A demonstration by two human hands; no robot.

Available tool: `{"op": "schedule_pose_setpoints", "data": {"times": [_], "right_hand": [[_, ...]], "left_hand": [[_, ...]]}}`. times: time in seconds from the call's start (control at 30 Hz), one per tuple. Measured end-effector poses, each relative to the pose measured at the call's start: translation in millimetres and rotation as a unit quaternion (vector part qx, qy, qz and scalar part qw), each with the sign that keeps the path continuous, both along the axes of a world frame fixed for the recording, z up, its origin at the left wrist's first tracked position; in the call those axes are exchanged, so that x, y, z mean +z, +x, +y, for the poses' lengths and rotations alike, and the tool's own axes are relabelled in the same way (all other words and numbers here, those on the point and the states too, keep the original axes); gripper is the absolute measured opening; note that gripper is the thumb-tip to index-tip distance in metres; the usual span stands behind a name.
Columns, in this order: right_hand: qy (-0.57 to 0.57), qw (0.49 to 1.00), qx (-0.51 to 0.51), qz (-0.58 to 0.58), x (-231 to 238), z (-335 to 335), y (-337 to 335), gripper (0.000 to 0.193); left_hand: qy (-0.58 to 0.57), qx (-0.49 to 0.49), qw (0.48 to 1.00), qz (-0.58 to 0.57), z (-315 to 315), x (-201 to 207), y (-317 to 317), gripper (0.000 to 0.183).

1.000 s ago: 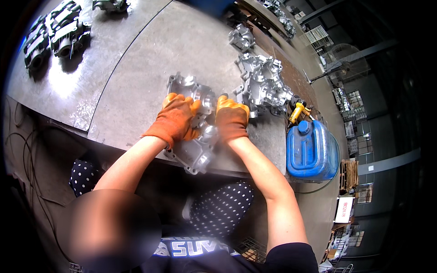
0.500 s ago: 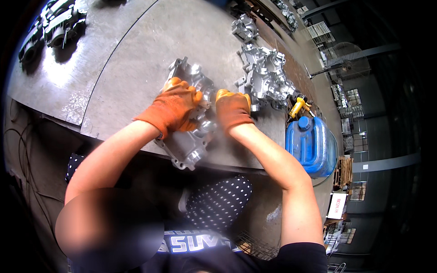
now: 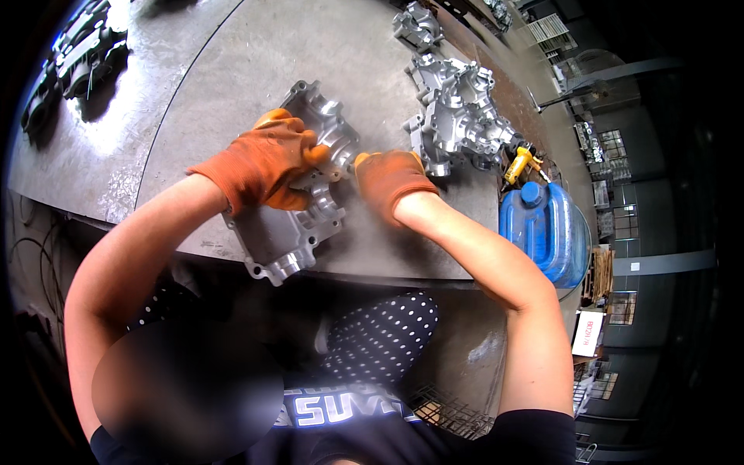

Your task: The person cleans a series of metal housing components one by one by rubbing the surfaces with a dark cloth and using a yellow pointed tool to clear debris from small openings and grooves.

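A silver-grey cast metal housing (image 3: 271, 232), with bolt holes and half-round bearing seats, lies tilted on the metal tabletop, its lower end at the front edge. My left hand (image 3: 267, 163), in an orange work glove, is closed over the housing's middle and hides part of it. On the housing's right side is my right hand (image 3: 391, 182), gloved the same way. Its fingers are curled, and whatever they hold is hidden. That hand is close to the casting's edge; whether it touches is hard to tell.
Several similar castings (image 3: 457, 108) are piled at the right rear of the table (image 3: 209, 116). A yellow air gun (image 3: 521, 164) lies beyond a blue plastic jerrycan (image 3: 546, 232) on the right. Dark-looking castings (image 3: 89, 66) stand at the far left. A fan (image 3: 593, 85) is farther off.
The housing has turned slightly under my left hand, its lower end swinging left. My left hand has shifted left with it. My right hand remains beside the casting's right edge.
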State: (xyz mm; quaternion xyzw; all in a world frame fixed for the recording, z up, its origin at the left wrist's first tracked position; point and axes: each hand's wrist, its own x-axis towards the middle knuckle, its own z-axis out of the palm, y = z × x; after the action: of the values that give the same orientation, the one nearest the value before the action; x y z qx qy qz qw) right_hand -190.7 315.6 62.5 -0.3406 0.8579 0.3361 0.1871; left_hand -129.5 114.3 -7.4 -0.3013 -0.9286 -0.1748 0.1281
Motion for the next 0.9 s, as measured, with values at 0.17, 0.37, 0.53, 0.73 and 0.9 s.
{"op": "schedule_pose_setpoints", "data": {"times": [0.17, 0.37, 0.53, 0.73, 0.9], "right_hand": [[-0.035, 0.995, 0.044, -0.082, -13.9, 15.3, -13.1, 0.022], [-0.047, 0.978, 0.028, -0.203, -4.1, 5.3, -8.1, 0.026], [-0.119, 0.946, 0.05, -0.297, -3.4, 10.4, -5.1, 0.03], [-0.216, 0.908, 0.027, -0.358, -16.1, 22.8, -4.0, 0.039], [-0.295, 0.869, 0.007, -0.396, -26.6, 32.6, -2.7, 0.038]], "left_hand": [[-0.038, -0.043, 0.998, -0.029, -15.8, 11.2, -3.2, 0.074], [-0.116, -0.087, 0.985, -0.097, -30.5, 26.3, -4.0, 0.067], [-0.14, -0.129, 0.972, -0.136, -38.3, 33.3, -3.2, 0.071], [-0.145, -0.158, 0.965, -0.154, -41.6, 40.8, -5.7, 0.079], [-0.102, -0.164, 0.976, -0.097, -49.1, 22.3, 2.0, 0.085]]}}
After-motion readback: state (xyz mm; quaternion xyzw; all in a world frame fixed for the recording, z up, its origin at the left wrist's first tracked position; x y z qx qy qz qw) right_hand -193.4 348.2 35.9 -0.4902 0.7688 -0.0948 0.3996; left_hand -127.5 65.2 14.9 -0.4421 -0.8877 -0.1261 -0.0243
